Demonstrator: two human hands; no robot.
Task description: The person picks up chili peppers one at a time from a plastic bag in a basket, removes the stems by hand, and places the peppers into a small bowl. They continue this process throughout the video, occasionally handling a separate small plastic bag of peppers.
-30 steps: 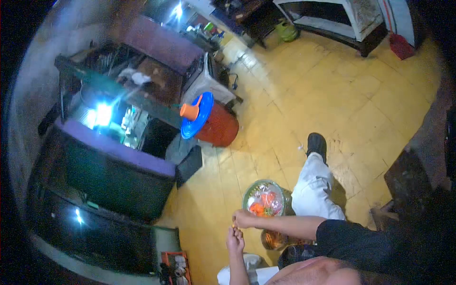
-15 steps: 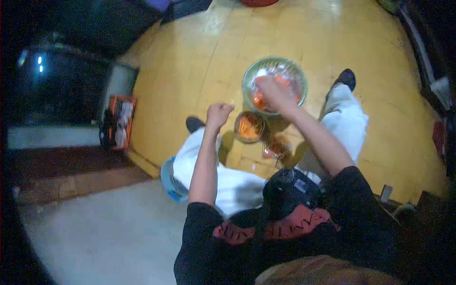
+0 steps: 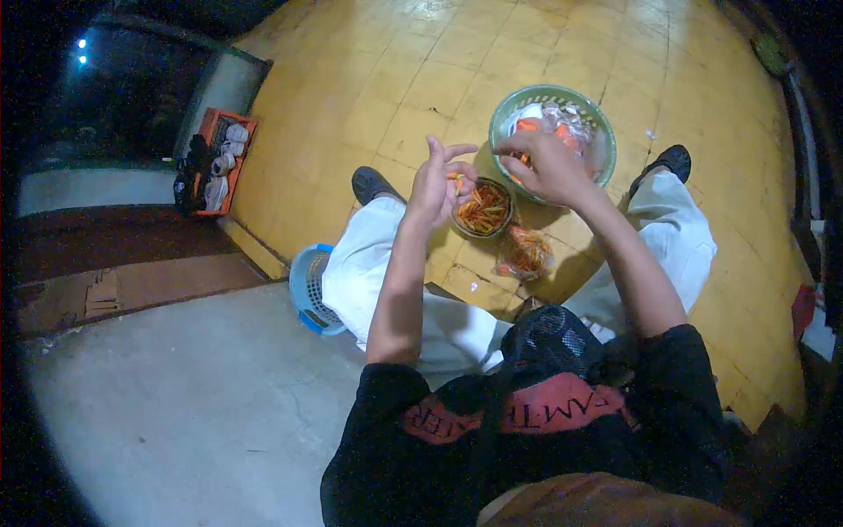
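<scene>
My left hand (image 3: 432, 186) is raised at the left of a round bowl (image 3: 482, 235). Its thumb and index finger stretch out, while the other fingers curl round a few small orange and green chillies (image 3: 457, 181). Red, orange and green chillies (image 3: 485, 207) fill the bowl. Over the near side of a green plastic basket (image 3: 608, 149) hovers my right hand (image 3: 551, 165), fingers bent and apart, nothing visible in them. Orange-red items and clear plastic packets (image 3: 572, 121) lie in the basket, partly covered by that hand. A clear bag of chillies (image 3: 529, 253) rests near the bowl.
Yellow floor tiles (image 3: 369, 114) surround the basket and my outstretched legs. By my left leg stands a blue plastic basket (image 3: 309, 285). An orange crate (image 3: 230, 162) with shoes is at the left, near a step down to grey floor (image 3: 193, 395).
My left thumb and index finger have spread from a closed hand, and chillies now show in the palm. My right hand has lifted from the basket's contents to its near side. The view has shifted.
</scene>
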